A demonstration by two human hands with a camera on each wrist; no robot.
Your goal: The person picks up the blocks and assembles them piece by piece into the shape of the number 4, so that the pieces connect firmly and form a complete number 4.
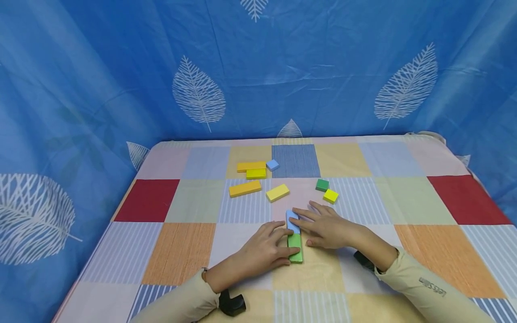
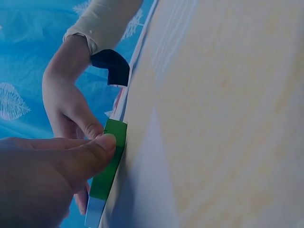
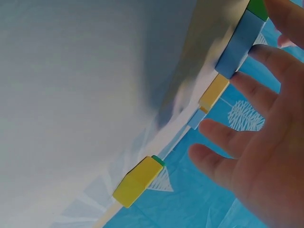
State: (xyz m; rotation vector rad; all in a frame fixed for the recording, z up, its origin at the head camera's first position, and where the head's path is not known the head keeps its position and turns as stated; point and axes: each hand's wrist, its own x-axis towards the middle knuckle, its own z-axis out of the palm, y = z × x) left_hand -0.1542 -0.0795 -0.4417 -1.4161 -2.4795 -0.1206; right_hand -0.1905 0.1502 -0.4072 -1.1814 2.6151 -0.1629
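A green block [image 1: 296,258] and a light blue block [image 1: 291,216] lie flat, end to end, in one line on the patchwork cloth. My left hand [image 1: 260,251] holds the green block, one finger across its top; the thumb [image 2: 105,142] presses its side in the left wrist view. Another left fingertip rests where the two blocks meet. From the right, my right hand [image 1: 333,229] reaches with spread fingers, their tips at the blue block's top and side. In the right wrist view, two fingertips meet the blue block [image 3: 240,45], and the other fingers extend past it.
Beyond the hands lie a pale yellow block [image 1: 278,193], an orange block [image 1: 245,188], another orange block [image 1: 250,166] against a yellow one [image 1: 256,174], and a small blue block [image 1: 272,165]. Right of these, a dark green block [image 1: 322,185] sits by a bright yellow one [image 1: 330,196].
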